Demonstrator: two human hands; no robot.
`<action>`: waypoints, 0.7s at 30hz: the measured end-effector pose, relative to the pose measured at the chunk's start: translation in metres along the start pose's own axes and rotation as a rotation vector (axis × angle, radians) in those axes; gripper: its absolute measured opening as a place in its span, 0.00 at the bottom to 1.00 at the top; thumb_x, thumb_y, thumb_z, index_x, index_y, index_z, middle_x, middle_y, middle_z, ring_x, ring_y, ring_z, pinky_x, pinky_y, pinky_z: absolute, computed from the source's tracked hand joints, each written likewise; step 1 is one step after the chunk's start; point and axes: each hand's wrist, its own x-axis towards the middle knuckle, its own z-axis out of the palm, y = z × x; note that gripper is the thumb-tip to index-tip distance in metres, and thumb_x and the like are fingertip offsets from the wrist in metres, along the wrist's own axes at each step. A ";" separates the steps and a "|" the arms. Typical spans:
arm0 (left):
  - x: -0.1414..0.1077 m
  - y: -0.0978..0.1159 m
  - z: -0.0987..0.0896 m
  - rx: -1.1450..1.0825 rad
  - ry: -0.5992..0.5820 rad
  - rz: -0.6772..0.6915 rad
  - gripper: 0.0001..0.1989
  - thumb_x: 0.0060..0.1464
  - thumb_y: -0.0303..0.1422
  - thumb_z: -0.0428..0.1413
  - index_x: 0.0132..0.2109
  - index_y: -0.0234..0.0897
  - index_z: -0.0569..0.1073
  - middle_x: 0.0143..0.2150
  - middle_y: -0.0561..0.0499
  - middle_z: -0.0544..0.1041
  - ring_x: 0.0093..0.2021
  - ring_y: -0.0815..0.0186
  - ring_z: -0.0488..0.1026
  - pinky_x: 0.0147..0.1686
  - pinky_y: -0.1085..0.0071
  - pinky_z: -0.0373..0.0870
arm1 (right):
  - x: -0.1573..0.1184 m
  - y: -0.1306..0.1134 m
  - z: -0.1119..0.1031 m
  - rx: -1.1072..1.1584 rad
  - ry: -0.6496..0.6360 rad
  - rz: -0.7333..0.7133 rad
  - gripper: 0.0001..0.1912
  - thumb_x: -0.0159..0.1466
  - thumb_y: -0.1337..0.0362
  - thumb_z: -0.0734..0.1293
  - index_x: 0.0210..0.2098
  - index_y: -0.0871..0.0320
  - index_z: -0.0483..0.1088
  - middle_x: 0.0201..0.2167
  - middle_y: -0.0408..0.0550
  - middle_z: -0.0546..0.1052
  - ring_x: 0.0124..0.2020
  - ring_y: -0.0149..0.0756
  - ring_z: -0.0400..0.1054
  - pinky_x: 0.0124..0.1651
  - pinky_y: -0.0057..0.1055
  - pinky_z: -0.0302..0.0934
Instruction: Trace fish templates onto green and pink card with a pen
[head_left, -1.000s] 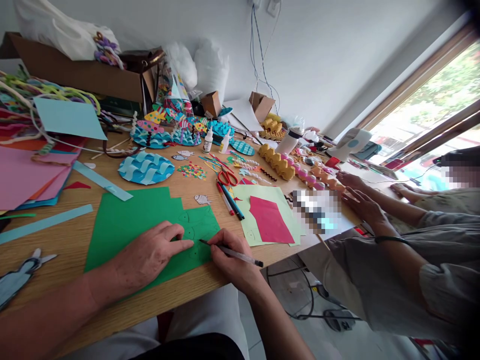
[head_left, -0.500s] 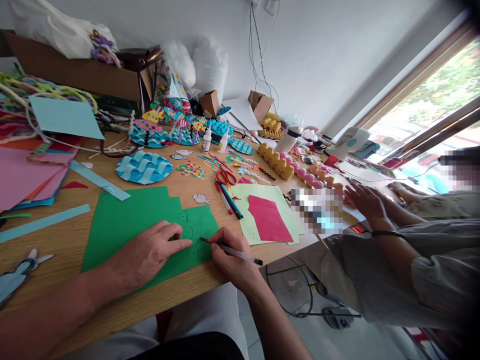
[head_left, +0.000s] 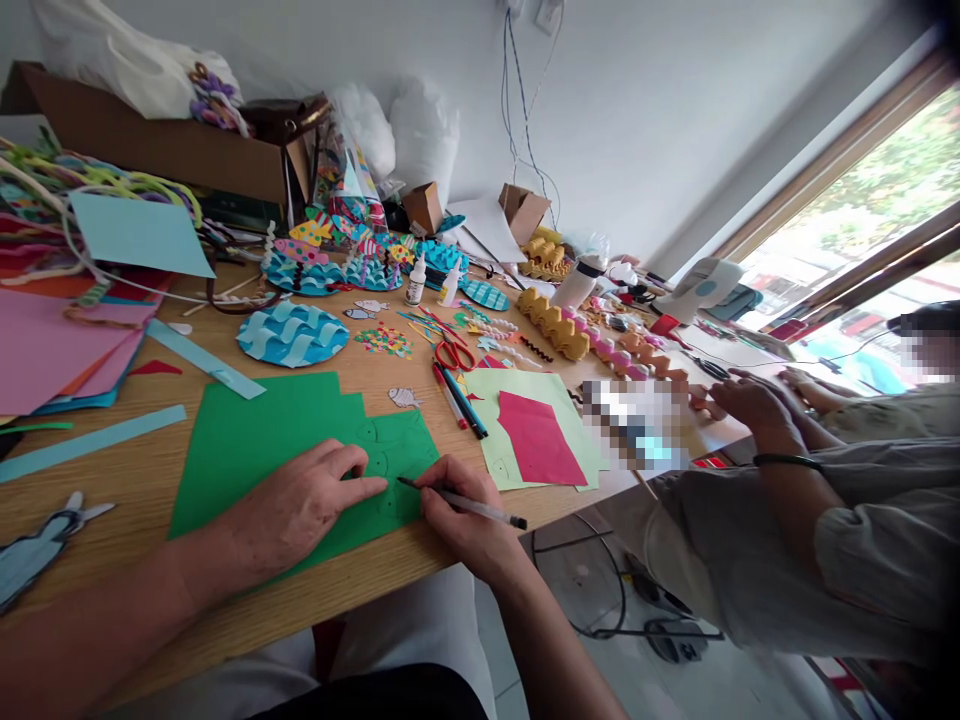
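Observation:
A sheet of green paper [head_left: 255, 430] lies at the table's front edge, with fish outlines drawn faintly on its right part. My left hand [head_left: 304, 505] rests flat on it, index finger stretched toward the drawing, holding nothing. In my right hand [head_left: 465, 515] a pen [head_left: 484, 508] is pinched, its dark tip on the green paper just right of my left fingertip. Beyond the sheet lies a small paper fish [head_left: 405, 397]. Several markers [head_left: 459, 402] and red-handled scissors [head_left: 454, 352] are to the right of it.
Red paper [head_left: 541, 437] lies on pale green paper [head_left: 491, 400] to the right. Blue woven paper discs [head_left: 292, 332], glue bottles [head_left: 415, 280] and paper strips [head_left: 94, 443] surround the sheet. Scissors with a pale blue cover [head_left: 45, 550] lie at left. Another person's hands [head_left: 757, 405] are at far right.
The view has shifted slightly. Both my hands stay nearly in place, the pen tip still on the green paper. The other person's hands at right have moved a little.

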 end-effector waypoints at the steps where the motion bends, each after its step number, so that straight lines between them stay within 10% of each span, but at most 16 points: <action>1: 0.000 0.000 0.001 0.000 0.010 -0.001 0.24 0.55 0.17 0.46 0.51 0.45 0.74 0.41 0.50 0.71 0.40 0.63 0.67 0.41 0.69 0.68 | 0.000 0.000 0.000 -0.014 0.000 -0.003 0.05 0.53 0.69 0.61 0.27 0.57 0.69 0.18 0.37 0.64 0.20 0.26 0.56 0.23 0.24 0.49; 21: -0.002 -0.002 0.005 -0.016 0.029 0.001 0.24 0.55 0.17 0.45 0.50 0.44 0.75 0.41 0.49 0.70 0.40 0.62 0.66 0.42 0.68 0.68 | 0.000 -0.003 -0.001 0.014 0.003 0.007 0.04 0.53 0.68 0.61 0.26 0.57 0.67 0.17 0.36 0.62 0.19 0.26 0.54 0.22 0.24 0.48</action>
